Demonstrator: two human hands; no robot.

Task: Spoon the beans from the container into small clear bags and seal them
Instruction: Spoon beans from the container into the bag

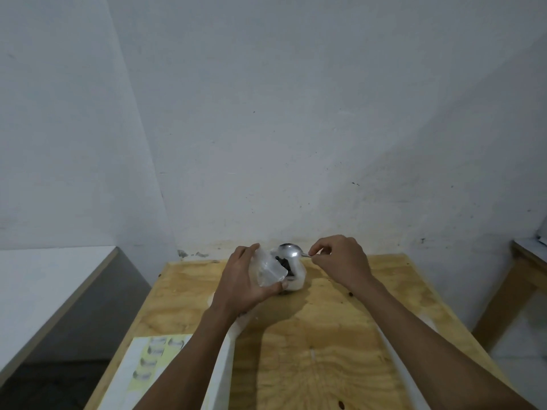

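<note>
Starting at the left, we are seeing 1 white sheet [139, 377] lying on the near-left corner of the wooden tabletop [325, 350], with several small curved shapes printed or stuck on it; we cannot tell what they are. Next, our left hand [247, 278] is curling its fingers and thumb round 1 small clear bag [268, 269], holding it up with the mouth toward the spoon. Just right of it, 1 clear container [296, 276] is standing on the tabletop near the far edge, touching or nearly touching the bag, with dark beans [285, 263] showing at its top. Over that, 1 metal spoon [289, 250] is hovering with its bowl above the beans, and our right hand [340, 261] is pinching its handle between fingertips and thumb. We are judging the work to be in the scooping step: the bag is looking mostly empty, though blur is hiding its contents, and no sealed bag is showing anywhere. So filling, sealing and any further bags are all left to do. At the far right, 1 other wooden table [524, 270] is standing apart.
</note>
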